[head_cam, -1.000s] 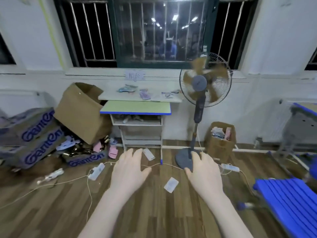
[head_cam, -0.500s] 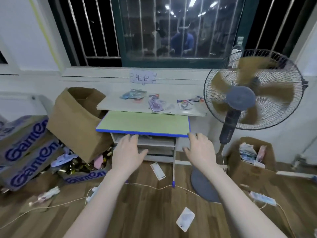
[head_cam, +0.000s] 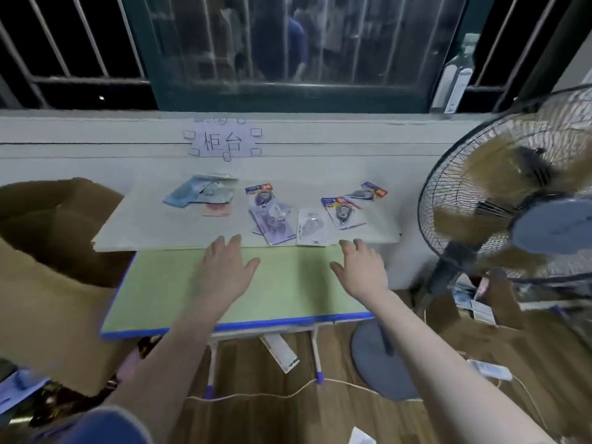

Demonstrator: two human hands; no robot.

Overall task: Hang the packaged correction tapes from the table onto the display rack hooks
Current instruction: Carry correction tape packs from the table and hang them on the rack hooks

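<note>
Just beyond both outstretched hands, on the pale grey board of the table [head_cam: 153,229], lie the flat carded packs of correction tape: a purple-backed pack [head_cam: 272,216] straight ahead of the left hand [head_cam: 224,270], a white-backed pack [head_cam: 310,227] between the two hands and a little further out, a dark-printed pack with a red-and-yellow header [head_cam: 342,213] ahead of the right hand [head_cam: 362,267], and one more red-headed pack [head_cam: 368,192] beyond that. Both hands hover over the green table top [head_cam: 288,283] with fingers spread and relaxed, each grip wide and holding nothing. The step in hand looks like the first pick-up; it would go best to pinch a card by its header edge, one pack at a time, so the hang hole stays free for a hook, and to slide a fingertip under the overlapping purple cards to part them, not scoop several. No display rack or hooks show in this view, so the person must turn to find them. A blue-grey heap of other packs [head_cam: 198,193] lies further out to the left of the left hand. To the right of the right hand a standing fan [head_cam: 512,200] spins close by the table edge, a hazard to a swinging arm; an open brown cardboard box [head_cam: 54,251] crowds the left side, and a white cord [head_cam: 288,394] trails on the floor below the wrists.
</note>
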